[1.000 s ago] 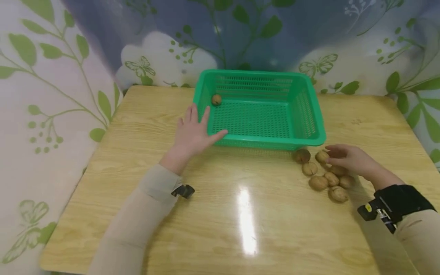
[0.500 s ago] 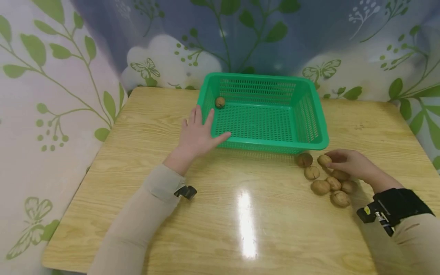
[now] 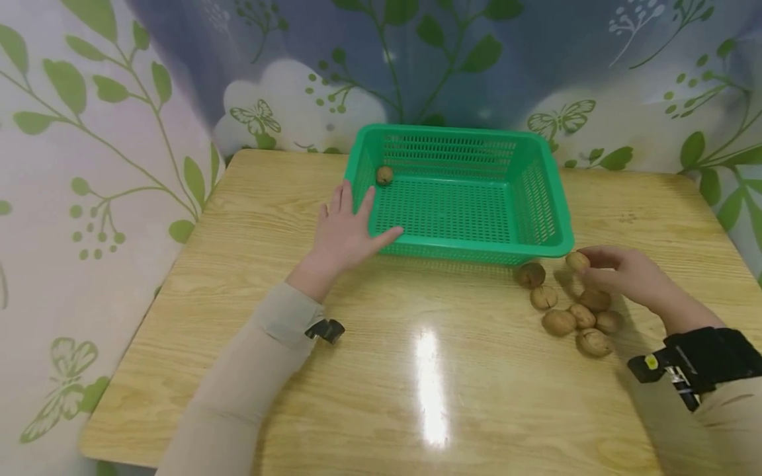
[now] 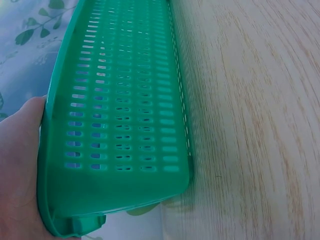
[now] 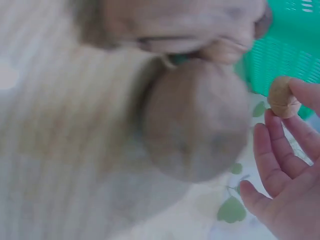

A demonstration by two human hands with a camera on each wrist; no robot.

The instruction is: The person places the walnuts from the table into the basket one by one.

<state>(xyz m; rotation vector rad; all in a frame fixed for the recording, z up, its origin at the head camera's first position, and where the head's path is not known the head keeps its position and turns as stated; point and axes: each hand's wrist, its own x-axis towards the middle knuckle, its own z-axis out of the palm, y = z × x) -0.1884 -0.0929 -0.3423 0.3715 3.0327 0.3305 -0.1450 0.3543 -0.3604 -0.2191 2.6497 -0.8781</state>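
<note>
A green plastic basket (image 3: pixel 458 246) stands at the back of the table, with one walnut (image 3: pixel 384 175) in its far left corner. My left hand (image 3: pixel 345 231) rests on the basket's front left corner, fingers spread and straight over the rim; the left wrist view shows the hand against the basket rim (image 4: pixel 45 165). Off the basket's front right corner, my right hand (image 3: pixel 631 274) pinches a walnut (image 3: pixel 577 262) between thumb and fingers. In the right wrist view this walnut (image 5: pixel 283 97) sits at the fingertips, lifted off the table.
Several loose walnuts (image 3: pixel 582 316) lie in a cluster in front of the basket's right corner, below my right hand. One walnut (image 3: pixel 530 275) is close to the basket's front wall. A patterned cloth (image 3: pixel 452 66) hangs behind the wooden table (image 3: pixel 357 396).
My right hand has closed on a walnut and raised it from the cluster, shifting slightly right and toward the basket. The left hand keeps its place on the basket. The head view has shifted slightly.
</note>
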